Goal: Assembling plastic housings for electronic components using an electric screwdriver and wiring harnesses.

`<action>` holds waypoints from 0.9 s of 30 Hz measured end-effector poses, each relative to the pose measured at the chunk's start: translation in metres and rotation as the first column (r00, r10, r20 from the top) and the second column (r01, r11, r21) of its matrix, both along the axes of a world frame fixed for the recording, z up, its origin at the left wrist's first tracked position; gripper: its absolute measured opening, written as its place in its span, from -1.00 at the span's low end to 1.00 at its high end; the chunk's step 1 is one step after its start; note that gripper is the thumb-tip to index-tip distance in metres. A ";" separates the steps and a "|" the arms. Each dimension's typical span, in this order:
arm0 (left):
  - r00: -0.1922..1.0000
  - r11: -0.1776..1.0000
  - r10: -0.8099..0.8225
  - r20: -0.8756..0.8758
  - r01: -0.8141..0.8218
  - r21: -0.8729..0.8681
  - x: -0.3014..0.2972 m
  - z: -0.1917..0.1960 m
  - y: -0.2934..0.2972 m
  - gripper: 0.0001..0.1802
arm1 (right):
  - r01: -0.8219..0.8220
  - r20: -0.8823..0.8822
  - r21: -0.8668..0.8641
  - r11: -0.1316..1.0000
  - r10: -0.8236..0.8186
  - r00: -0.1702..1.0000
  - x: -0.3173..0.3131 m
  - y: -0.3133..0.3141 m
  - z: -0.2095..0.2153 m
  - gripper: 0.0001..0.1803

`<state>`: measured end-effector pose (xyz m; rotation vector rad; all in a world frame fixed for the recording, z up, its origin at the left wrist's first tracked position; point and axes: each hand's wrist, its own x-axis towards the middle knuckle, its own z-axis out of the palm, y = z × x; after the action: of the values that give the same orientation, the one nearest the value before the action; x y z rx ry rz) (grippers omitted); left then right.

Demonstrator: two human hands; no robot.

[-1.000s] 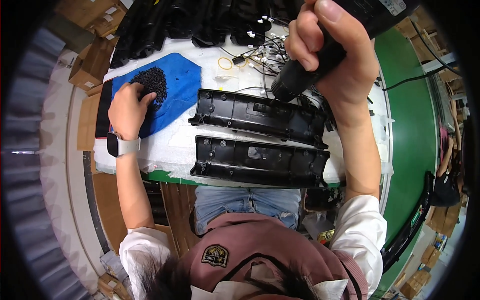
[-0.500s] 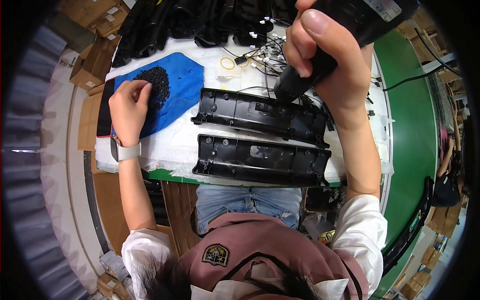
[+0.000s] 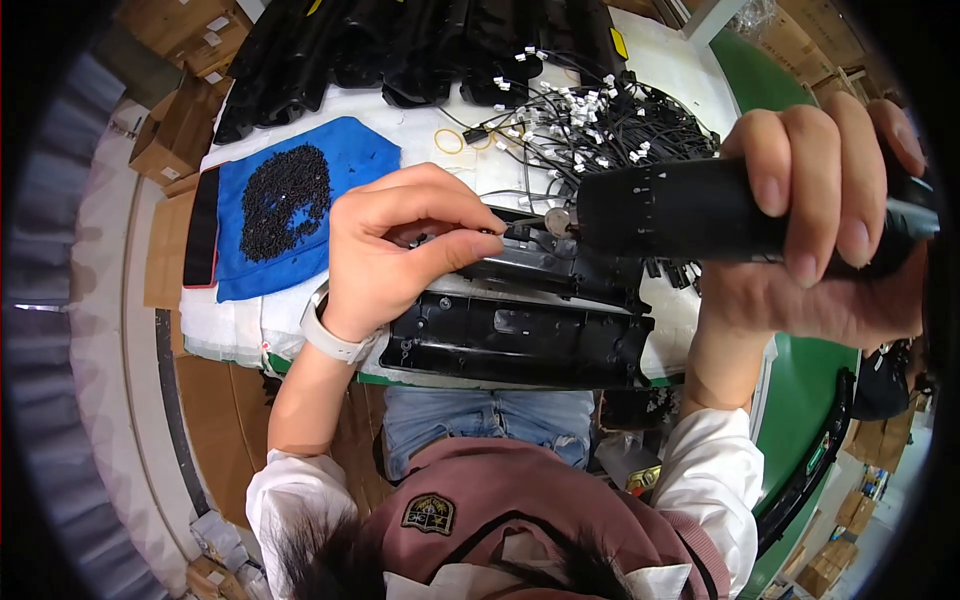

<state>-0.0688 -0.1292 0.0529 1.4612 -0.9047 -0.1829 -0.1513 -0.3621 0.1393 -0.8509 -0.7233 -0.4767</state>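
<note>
jutting from the right hand (image 3: pixel 820 195), the black driver (image 3: pixel 665 207) faces the left hand (image 3: pixel 392 240).

upper casing (image 3: pixel 560 277) partly hidden, far black casings (image 3: pixel 365 50) cut off

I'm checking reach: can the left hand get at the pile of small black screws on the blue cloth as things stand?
Probably yes: the screws lie uncovered just left of the left hand, though its fingers seem to pinch something small.

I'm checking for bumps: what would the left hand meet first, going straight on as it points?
Probably the black power screwdriver, front end first, just right of the left hand, though depth is unclear.
</note>
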 end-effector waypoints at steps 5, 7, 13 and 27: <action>0.972 0.989 -0.067 -0.224 0.034 -0.147 -0.005 -0.009 -0.005 -0.82 | -0.029 0.044 -0.072 0.997 0.032 0.999 0.002 0.002 0.000 -0.51; 0.969 0.989 -0.084 -0.231 0.053 -0.138 -0.005 -0.011 -0.005 -0.82 | -0.005 -0.016 -0.125 0.992 0.003 1.000 0.000 0.004 0.003 -0.51; 0.950 0.985 -0.098 -0.295 0.049 -0.168 -0.006 -0.015 -0.006 -0.83 | 0.007 0.015 -0.166 0.986 -0.004 1.000 0.001 0.006 0.001 -0.50; 0.899 0.971 -0.235 -0.369 0.235 -0.044 0.005 -0.020 0.003 -0.94 | -0.159 0.042 -0.338 0.928 0.184 0.982 0.025 0.003 -0.008 -0.46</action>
<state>-0.0637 -0.1259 0.0326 1.2568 -0.7635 -0.6216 -0.1260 -0.3590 0.1309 -1.0799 -0.9549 -0.2300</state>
